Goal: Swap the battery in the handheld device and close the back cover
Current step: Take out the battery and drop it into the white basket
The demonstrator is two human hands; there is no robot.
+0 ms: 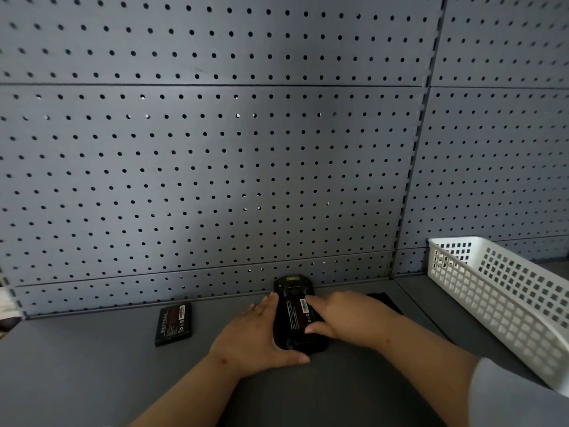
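Pegboard behind, grey surface below: left hand, grip flat, steadies handheld device; right hand fingers straight, presses battery. Press evenly until flush.

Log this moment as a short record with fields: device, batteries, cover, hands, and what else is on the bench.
device: handheld device lying back-up on the grey bench, back open
battery in device: battery sits in the bay, label up
spare battery: second battery lies apart, left of the device
cover: dark flat piece behind the right hand, likely the back cover
left hand: steadies the device's side
right hand: fingers press the battery
other: white basket at right
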